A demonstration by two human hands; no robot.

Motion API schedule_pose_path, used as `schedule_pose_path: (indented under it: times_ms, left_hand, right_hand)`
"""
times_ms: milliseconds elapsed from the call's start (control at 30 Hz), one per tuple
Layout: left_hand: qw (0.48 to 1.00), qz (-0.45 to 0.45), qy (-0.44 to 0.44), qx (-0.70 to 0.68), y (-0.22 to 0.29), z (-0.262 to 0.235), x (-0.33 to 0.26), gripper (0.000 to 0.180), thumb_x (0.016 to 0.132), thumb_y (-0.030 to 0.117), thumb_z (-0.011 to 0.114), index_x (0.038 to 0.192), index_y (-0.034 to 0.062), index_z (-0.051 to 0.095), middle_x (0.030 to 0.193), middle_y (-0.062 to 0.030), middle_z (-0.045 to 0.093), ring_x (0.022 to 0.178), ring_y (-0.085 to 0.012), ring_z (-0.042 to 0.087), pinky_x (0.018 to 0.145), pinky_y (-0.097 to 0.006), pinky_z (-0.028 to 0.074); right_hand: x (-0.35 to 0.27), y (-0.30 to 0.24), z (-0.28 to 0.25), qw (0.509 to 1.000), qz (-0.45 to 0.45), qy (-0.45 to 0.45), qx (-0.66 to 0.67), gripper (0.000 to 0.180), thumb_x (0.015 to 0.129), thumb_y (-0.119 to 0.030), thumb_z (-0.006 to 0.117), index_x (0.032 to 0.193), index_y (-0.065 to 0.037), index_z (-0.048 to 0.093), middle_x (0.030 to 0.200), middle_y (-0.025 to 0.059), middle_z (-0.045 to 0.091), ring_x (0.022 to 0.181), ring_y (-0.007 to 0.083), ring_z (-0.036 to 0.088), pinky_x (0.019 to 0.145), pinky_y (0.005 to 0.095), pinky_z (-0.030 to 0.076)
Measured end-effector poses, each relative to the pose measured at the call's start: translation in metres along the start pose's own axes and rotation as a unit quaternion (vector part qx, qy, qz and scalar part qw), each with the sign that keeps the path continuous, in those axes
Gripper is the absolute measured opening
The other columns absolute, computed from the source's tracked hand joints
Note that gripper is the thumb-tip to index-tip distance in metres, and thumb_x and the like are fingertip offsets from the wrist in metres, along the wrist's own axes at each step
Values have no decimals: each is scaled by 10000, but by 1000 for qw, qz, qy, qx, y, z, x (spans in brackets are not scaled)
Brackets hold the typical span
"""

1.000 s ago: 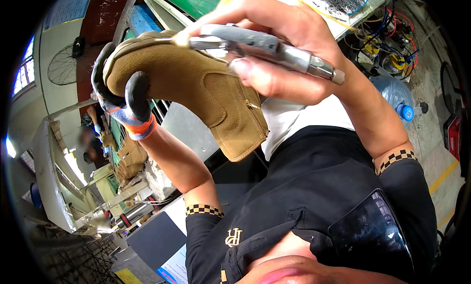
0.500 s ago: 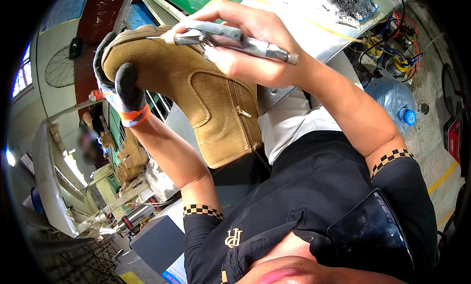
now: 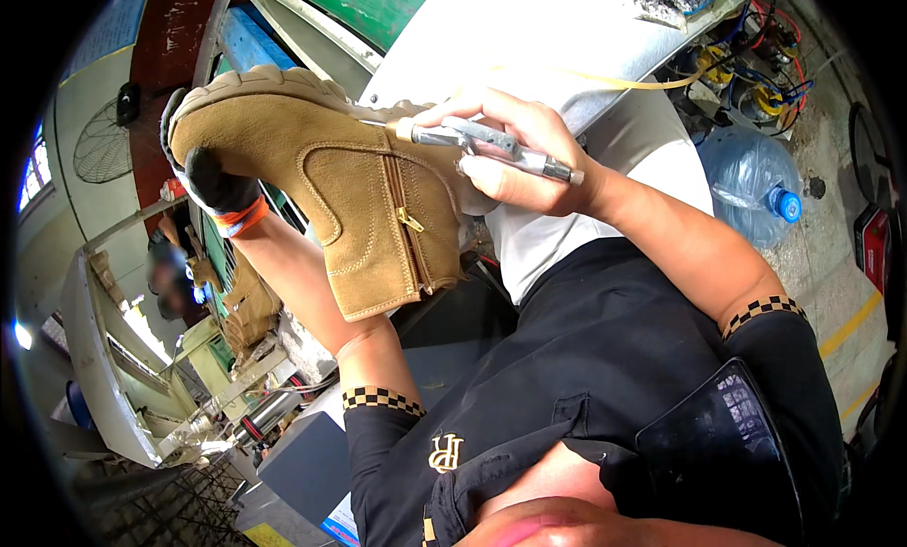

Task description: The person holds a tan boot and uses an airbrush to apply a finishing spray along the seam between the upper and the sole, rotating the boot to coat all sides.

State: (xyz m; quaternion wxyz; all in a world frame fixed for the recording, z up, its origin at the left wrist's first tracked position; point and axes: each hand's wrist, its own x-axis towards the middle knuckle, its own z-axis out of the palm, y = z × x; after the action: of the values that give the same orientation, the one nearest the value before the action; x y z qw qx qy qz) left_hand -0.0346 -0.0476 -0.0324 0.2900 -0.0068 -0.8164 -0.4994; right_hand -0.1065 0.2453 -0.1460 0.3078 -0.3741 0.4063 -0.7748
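Observation:
My left hand, in a dark-palmed glove with an orange cuff, is closed around the toe of a tan suede ankle boot. The boot is tilted, its lugged sole facing away from me and its brass side zipper toward me. My right hand, bare, grips a slim metal pen-like tool with a lever and a thin needle nozzle. The needle tip lies at the seam between upper and sole, near the heel side. Whether it touches the boot I cannot tell.
A yellow hose crosses the white tabletop. At the right, a large clear plastic bottle with a blue cap lies near cables and fittings. More tan boots stand at the left, with a person blurred beyond.
The boot has shifted left and slightly down in my left hand. My right hand has moved down and right, carrying the tool's tip from the toe area toward the heel side of the sole edge.

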Motion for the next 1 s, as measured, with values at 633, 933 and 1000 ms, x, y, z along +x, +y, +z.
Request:
schedule_pose_path:
  times_ms: [633, 933, 1000]
  left_hand:
    - [995, -53, 26, 81, -8, -2, -40, 430, 791, 468, 635, 1011, 104, 570, 1003, -80, 618, 977, -231, 603, 844, -397, 471]
    - [958, -134, 79, -240, -29, -19, -88, 685, 807, 598, 593, 1239, 72, 518, 1259, -170, 555, 1176, -320, 543, 1013, -511, 417]
    - [897, -205, 112, -377, -44, -21, -108, 813, 829, 633, 561, 1373, 43, 432, 1377, -207, 484, 1252, -371, 497, 1075, -557, 373]
  right_hand:
    - [-37, 13, -9, 999, 36, 24, 9, 475, 808, -162, 573, 1250, 13, 567, 1105, 101, 595, 1024, 166, 561, 921, 305, 429]
    - [-40, 22, -6, 995, 83, 43, -36, 448, 822, -138, 569, 1244, 11, 555, 1024, 64, 585, 913, 117, 530, 842, 264, 428]
    - [-37, 16, -6, 990, 124, 50, -34, 431, 824, -144, 573, 1232, -4, 562, 969, 40, 567, 845, 97, 502, 779, 251, 426]
